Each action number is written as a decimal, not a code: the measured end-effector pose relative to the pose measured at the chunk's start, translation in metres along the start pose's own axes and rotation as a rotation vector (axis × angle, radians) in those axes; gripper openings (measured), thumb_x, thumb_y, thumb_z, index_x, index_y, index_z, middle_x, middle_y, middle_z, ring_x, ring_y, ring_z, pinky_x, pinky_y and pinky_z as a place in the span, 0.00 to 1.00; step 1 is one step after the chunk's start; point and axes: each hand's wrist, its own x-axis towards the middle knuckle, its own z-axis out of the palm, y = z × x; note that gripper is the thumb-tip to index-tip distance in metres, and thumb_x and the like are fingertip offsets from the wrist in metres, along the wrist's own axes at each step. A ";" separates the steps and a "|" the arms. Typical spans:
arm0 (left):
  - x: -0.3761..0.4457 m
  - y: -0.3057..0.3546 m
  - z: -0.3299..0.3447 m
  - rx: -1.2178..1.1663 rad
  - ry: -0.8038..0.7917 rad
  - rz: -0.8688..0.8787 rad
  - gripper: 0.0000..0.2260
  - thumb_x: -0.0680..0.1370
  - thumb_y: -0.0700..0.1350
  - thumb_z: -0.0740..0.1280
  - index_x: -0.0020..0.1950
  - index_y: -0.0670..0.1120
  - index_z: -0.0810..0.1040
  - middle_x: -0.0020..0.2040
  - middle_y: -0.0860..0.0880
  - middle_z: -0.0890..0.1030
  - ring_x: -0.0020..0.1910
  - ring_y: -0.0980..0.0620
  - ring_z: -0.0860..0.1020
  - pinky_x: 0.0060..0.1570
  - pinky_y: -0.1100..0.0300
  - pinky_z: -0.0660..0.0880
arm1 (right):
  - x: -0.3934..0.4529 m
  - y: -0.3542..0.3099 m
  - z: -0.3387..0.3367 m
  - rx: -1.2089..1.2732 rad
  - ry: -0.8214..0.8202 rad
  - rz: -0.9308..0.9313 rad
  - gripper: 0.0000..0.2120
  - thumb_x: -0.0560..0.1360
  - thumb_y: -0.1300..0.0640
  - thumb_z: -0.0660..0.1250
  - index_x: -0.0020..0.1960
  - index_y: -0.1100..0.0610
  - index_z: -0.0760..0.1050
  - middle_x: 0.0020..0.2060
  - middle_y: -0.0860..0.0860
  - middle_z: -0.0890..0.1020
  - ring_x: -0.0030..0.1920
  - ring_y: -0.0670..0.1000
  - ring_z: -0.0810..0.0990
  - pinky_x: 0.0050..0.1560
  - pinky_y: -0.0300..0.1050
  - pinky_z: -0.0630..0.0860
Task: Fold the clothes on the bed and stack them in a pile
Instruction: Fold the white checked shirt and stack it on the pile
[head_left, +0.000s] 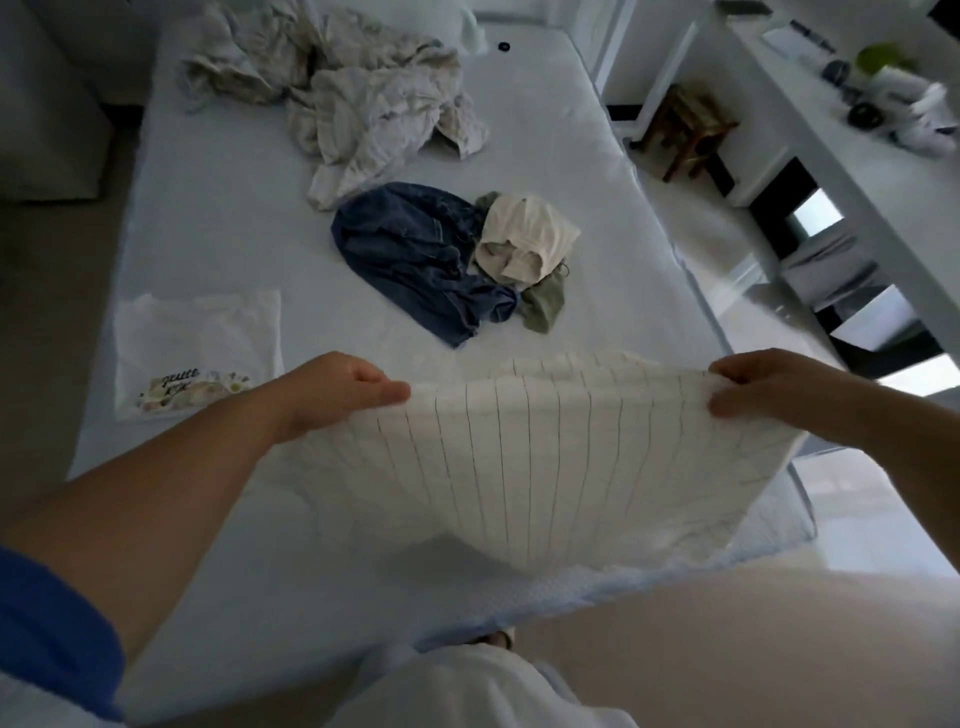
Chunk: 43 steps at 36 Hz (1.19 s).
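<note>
Both hands hold a white striped garment (561, 457) stretched over the near edge of the bed (218, 223).

Left hand (337, 392) pinches the left top corner with curled fingers and thumb, and right hand (763, 389) pinches the right top corner in the same way. Between them the top edge runs left to right, so the long axis of the cloth goes across the bed, and its thin dark stripes run from the held edge down toward the person. Its lower part hangs near the foot edge of the mattress. On the left side lies a folded white shirt (197, 348), close to the left edge. Farther up, in the middle, lie a blue denim garment (410, 249) and a cream garment (524, 234), touching each other. A crumpled pale heap (358, 88) lies at the far end. Bare sheet stays open between the held cloth and the denim.
</note>
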 end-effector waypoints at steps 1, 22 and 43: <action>0.002 0.002 -0.001 0.026 0.004 0.013 0.16 0.66 0.62 0.70 0.39 0.49 0.81 0.42 0.55 0.81 0.41 0.58 0.77 0.37 0.66 0.69 | 0.000 0.002 0.001 0.017 0.006 -0.006 0.04 0.70 0.61 0.70 0.42 0.53 0.82 0.34 0.47 0.84 0.33 0.47 0.83 0.37 0.42 0.72; -0.019 0.029 -0.025 0.113 0.632 0.494 0.06 0.75 0.46 0.69 0.40 0.57 0.77 0.29 0.48 0.76 0.32 0.53 0.74 0.29 0.72 0.65 | 0.001 0.005 0.097 -0.240 -0.125 -0.112 0.14 0.78 0.49 0.62 0.34 0.50 0.70 0.30 0.45 0.74 0.32 0.44 0.72 0.34 0.35 0.67; -0.040 0.013 -0.080 0.086 0.894 0.347 0.04 0.77 0.48 0.66 0.48 0.51 0.80 0.38 0.60 0.77 0.35 0.72 0.74 0.33 0.81 0.65 | 0.007 -0.008 0.105 0.356 -0.446 -0.189 0.24 0.59 0.48 0.79 0.47 0.60 0.78 0.43 0.53 0.83 0.47 0.53 0.82 0.49 0.44 0.79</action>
